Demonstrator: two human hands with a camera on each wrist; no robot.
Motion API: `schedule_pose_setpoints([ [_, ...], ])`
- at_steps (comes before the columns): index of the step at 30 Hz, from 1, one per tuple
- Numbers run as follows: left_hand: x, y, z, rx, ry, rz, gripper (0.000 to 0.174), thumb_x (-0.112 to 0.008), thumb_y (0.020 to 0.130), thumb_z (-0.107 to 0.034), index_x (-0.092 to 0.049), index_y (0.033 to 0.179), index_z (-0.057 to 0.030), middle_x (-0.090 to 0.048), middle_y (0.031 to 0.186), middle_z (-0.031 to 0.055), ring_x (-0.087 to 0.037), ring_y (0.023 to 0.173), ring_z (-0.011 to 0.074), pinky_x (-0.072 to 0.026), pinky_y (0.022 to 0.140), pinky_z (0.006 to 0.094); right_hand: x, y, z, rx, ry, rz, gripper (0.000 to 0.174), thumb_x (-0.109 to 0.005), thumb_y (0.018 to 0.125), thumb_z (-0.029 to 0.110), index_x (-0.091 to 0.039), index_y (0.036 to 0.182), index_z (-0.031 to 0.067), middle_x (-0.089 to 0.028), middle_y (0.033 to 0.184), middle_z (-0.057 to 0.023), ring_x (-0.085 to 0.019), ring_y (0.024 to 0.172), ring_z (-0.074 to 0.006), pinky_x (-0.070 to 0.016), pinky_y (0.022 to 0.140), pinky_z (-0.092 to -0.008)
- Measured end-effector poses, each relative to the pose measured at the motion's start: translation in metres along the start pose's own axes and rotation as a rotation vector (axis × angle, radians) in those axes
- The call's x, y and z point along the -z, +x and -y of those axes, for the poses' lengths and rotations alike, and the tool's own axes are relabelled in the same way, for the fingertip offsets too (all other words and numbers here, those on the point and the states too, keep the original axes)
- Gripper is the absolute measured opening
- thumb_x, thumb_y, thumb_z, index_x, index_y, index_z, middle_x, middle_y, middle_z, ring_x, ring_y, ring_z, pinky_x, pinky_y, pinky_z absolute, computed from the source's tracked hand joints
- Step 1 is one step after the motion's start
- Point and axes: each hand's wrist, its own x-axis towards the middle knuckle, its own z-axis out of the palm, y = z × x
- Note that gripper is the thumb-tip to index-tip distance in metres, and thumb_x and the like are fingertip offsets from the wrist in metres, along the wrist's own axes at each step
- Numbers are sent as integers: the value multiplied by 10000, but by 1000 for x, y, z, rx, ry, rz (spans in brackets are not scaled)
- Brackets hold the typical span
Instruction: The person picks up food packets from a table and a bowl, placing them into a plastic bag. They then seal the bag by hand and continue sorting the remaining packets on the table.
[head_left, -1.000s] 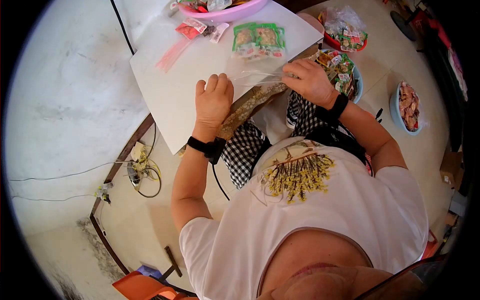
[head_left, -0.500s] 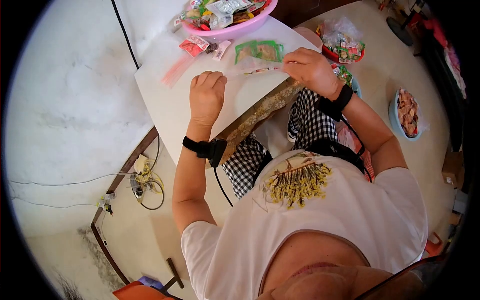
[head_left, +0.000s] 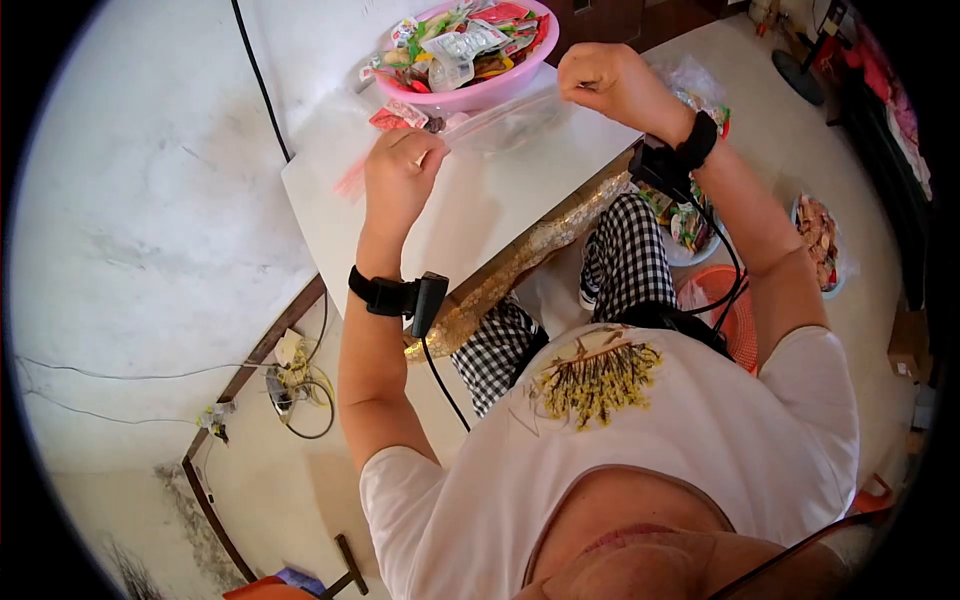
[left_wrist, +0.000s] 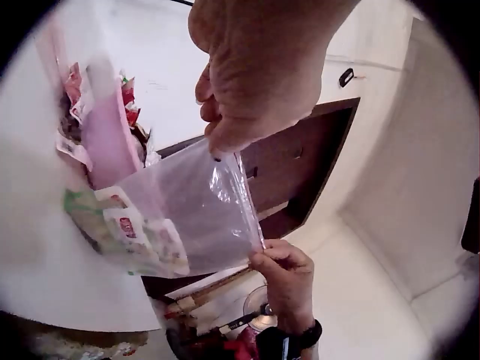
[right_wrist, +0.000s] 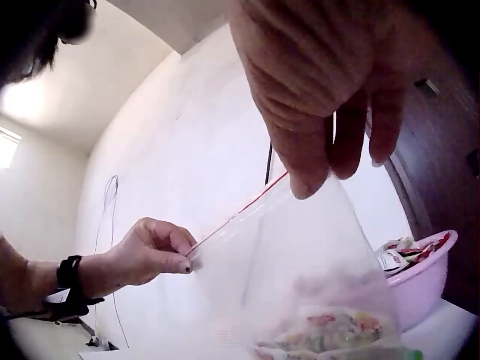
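A clear zip bag (head_left: pixel 512 122) with a red seal line is stretched between my two hands. My left hand (head_left: pixel 398 180) pinches one top corner, and the opposite corner is held between thumb and fingers of my right hand (head_left: pixel 620 90). In the left wrist view the bag (left_wrist: pixel 191 199) hangs over the white table (left_wrist: pixel 45 247), its zip edge uppermost. Green-and-white food packets (left_wrist: pixel 142 232) show at its lower end. Through the film in the right wrist view, the packets (right_wrist: pixel 330 330) look blurred; the head view hides them.
Behind the bag, a pink basin (head_left: pixel 470 97) heaped with mixed snack packets stands on the table. Red packets (head_left: pixel 398 115) and pink-edged clear bags (head_left: pixel 350 183) lie near the left hand. On the floor at right are filled blue basins (head_left: pixel 697 257) and a red basket (head_left: pixel 735 320).
Both hands have risen and moved away from the body, lifting the bag off the tabletop. The green packets, plain in the earlier head views, are now hidden there. More of the pink basin shows.
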Motion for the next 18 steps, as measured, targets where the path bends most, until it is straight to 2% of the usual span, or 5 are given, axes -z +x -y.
schedule_pose_setpoints([
  [3, 8, 12, -3, -4, -36, -7, 75, -746, 742, -59, -694, 792, -40, -675, 793, 94, -641, 743, 235, -515, 671, 324, 6, 11, -8, 5, 15, 13, 89, -664, 763, -17, -579, 744, -5, -595, 784, -76, -575, 673, -196, -462, 609, -293],
  [6, 15, 20, 0, 101, -71, 46, 86, -744, 746, -55, -693, 808, -27, -675, 784, 99, -645, 706, 210, -516, 649, 300, 9, 19, -13, -66, 116, 52, 111, -675, 737, -37, -571, 711, -9, -595, 755, -59, -573, 669, -157, -456, 602, -278],
  [9, 27, 25, -5, 105, -119, 48, 81, -740, 749, -48, -684, 796, -12, -672, 768, 83, -628, 659, 162, -502, 615, 272, 8, 26, -14, -103, 200, 74, 129, -689, 719, -44, -565, 697, -16, -590, 719, -42, -564, 655, -121, -453, 593, -267],
  [15, 54, 16, -14, 367, -109, 186, 95, -738, 765, -50, -653, 743, -15, -649, 722, 39, -579, 646, 73, -470, 603, 224, 3, 34, 7, -243, 266, 163, 161, -701, 723, -24, -561, 648, 3, -580, 673, -12, -538, 637, -70, -449, 580, -246],
  [18, 68, 11, -18, 414, -122, 233, 77, -727, 773, -31, -651, 775, -24, -648, 735, 29, -572, 656, 65, -470, 612, 219, -2, 37, 12, -253, 287, 194, 110, -692, 743, -12, -590, 703, 6, -578, 714, 3, -528, 663, -55, -445, 591, -232],
])
